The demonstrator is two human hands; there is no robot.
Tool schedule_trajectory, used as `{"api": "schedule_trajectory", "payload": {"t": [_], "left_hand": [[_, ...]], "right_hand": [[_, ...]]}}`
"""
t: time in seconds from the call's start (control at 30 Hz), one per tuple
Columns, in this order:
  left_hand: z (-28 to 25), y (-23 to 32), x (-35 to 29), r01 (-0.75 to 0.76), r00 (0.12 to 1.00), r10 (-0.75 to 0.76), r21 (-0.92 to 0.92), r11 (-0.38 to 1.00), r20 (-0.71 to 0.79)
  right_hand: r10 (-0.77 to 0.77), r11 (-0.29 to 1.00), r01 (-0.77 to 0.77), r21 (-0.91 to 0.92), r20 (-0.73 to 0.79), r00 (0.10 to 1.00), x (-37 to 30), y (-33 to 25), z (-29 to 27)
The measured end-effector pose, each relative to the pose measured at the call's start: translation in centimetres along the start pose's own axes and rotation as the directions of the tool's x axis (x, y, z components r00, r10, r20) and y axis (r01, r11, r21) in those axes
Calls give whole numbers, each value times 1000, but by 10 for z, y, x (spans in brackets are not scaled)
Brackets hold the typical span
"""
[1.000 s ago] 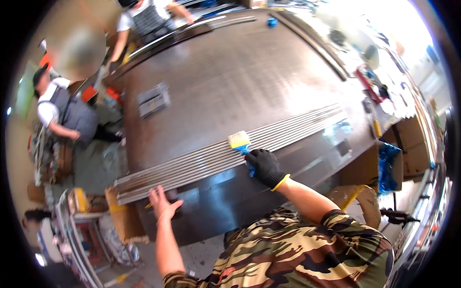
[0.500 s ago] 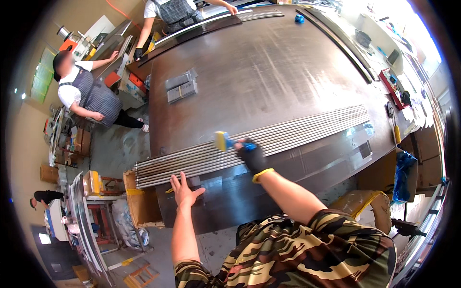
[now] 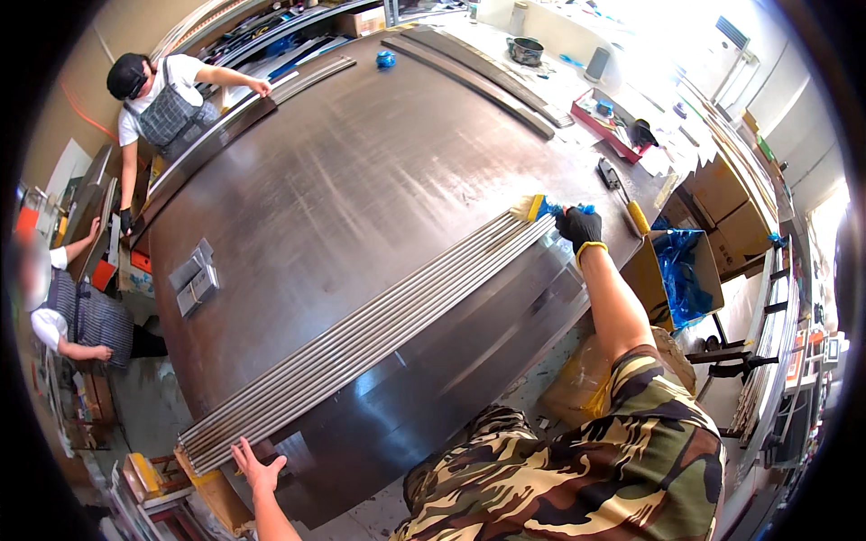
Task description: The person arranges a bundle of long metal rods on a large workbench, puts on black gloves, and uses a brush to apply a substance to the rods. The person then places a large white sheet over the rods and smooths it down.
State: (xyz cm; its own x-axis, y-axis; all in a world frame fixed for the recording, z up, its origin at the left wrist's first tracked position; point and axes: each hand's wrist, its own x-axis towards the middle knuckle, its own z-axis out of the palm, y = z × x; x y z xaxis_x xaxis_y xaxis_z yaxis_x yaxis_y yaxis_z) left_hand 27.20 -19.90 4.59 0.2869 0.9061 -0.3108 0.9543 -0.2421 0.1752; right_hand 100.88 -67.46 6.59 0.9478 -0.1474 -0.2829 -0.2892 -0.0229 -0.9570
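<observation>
Gloved fingers on the right hand (image 3: 578, 231) are wrapped round a blue-handled paintbrush (image 3: 537, 208), bristles poking out left of them, over the far end of a row of metal rods (image 3: 379, 332). Rods run from just beside those fingers all the way down to the bare left hand (image 3: 261, 472), whose fingers are spread pretty wide, nothing in them. Tips are right by the rods' near edge, can't tell if they're touching tbh. Beyond the left fingers there's a grey bundle (image 3: 198, 287) on the dark table (image 3: 298, 225). Just right of the gloved fingers: a yellow-handled tool (image 3: 639, 217).
</observation>
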Motion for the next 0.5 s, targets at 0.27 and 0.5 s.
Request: {"api": "schedule_trajectory", "payload": {"t": [0.27,0.5], "left_hand": [[-1,4,0,36,999,-36,-12,999,10],[-1,1,1,23,1000,-23,-18,1000,-2]], "right_hand": [[-709,488,782,-387,347,614,-30,-1,-12],[-742,347,806,-479,385,548,-55,-1,-5]]}}
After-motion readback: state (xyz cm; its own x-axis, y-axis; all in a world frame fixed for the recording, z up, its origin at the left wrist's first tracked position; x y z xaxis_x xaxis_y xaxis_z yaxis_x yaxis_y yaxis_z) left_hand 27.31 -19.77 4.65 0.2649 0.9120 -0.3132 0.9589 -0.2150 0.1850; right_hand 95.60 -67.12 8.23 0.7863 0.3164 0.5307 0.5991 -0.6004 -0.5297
